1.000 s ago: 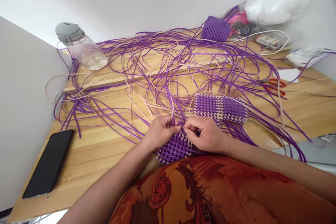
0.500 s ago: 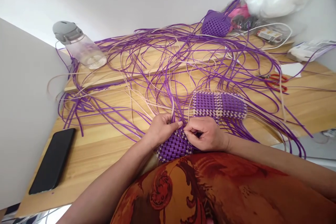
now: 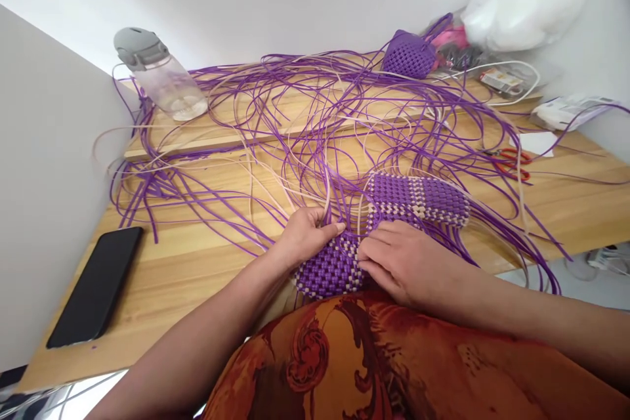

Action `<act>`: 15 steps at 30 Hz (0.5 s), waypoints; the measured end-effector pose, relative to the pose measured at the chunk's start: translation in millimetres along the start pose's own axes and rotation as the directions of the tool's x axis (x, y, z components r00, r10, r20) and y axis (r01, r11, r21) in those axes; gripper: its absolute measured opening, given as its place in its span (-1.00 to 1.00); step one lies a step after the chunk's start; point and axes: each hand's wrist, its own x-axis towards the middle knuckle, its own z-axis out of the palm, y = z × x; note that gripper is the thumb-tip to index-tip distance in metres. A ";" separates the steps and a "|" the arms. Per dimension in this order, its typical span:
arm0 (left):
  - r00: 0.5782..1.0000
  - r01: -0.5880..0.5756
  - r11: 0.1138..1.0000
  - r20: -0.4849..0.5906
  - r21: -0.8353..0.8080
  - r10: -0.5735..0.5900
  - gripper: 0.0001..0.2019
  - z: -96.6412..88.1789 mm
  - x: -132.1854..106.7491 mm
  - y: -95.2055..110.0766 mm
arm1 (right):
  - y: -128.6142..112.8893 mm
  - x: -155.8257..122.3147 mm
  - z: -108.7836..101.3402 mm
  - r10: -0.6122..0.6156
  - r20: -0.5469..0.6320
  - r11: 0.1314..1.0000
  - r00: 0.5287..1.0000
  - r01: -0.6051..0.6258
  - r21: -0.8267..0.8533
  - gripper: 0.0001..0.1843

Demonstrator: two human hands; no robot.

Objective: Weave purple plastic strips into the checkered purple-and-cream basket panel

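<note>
Right hand (image 3: pixel 406 259) shifts away from left hand (image 3: pixel 306 236) | left pinches purple-and-cream woven panel (image 3: pixel 329 270) | right curls at its edge, hold unclear

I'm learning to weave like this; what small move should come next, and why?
Perhaps the right hand should pull one of the loose strands snug while the left hand steadies the nearer woven piece: both hands are at its edges, where strands trail free.

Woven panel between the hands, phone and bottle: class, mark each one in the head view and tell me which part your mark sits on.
Woven panel (image 3: pixel 329 272): head view, on its purple weave.
Phone (image 3: pixel 97 287): head view, on its dark screen.
Bottle (image 3: pixel 167 83): head view, on its see-through body.
</note>
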 end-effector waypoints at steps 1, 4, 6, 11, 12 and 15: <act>1.000 -0.004 1.000 -0.005 0.001 0.004 -0.76 0.0 -0.2 0.2 | -4.2 0.1 -3.5 0.023 0.025 1.000 0.999 -0.022 -0.015 -0.81; 1.000 -0.008 1.000 0.012 -0.007 0.008 -0.76 -0.9 -1.3 2.0 | -10.9 4.7 -16.8 0.055 0.058 0.998 0.997 -0.053 -0.042 -0.83; 0.999 -0.003 1.000 0.050 -0.023 0.005 -0.76 -2.2 -2.1 3.4 | -5.7 13.3 -24.6 0.041 0.060 0.999 0.997 -0.040 -0.022 -0.81; 0.985 0.042 0.996 0.173 -0.082 -0.027 -0.74 -7.8 -2.0 4.0 | 33.8 43.6 -29.6 -0.013 0.111 0.993 0.994 0.000 0.118 -0.80; 0.981 0.051 0.995 0.191 -0.090 -0.033 -0.74 -8.7 -1.5 3.6 | 40.1 48.0 -29.2 -0.015 0.127 0.992 0.992 -0.001 0.130 -0.80; 0.976 0.064 0.993 0.215 -0.095 -0.042 -0.74 -10.1 -0.3 2.8 | 44.0 52.1 -30.0 -0.019 0.137 0.993 0.990 0.002 0.121 -0.79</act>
